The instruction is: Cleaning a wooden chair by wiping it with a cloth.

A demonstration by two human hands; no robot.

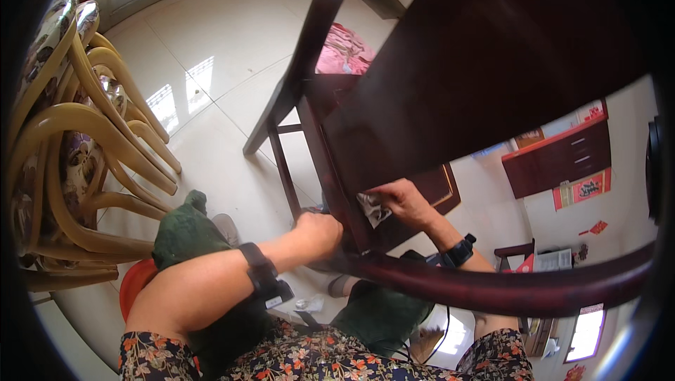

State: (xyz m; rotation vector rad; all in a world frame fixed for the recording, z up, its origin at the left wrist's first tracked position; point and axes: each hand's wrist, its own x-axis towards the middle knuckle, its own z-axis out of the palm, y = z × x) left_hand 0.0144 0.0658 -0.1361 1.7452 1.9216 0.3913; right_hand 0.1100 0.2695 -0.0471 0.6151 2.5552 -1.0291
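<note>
A dark reddish-brown wooden chair (390,112) leans tilted before me, its broad flat panel facing up. My left hand (319,232) is closed in a fist at the near side of the chair's frame; its fingertips are hidden. On the other side of the same frame rail, my right hand (407,202) pinches a crumpled pale grey cloth (373,210). The cloth lies against the corner where the panel meets the rail. A curved, glossy chair member (495,287) passes over my right forearm and hides part of it. Both wrists carry black straps with small devices.
Stacked chairs with yellowish curved frames (105,133) and floral padding crowd the left. Beyond the dark chair, a pink cloth bundle (345,51) rests on the tiled floor (232,64). A red object (136,283) shows beneath me. A dark cabinet (559,162) stands at right.
</note>
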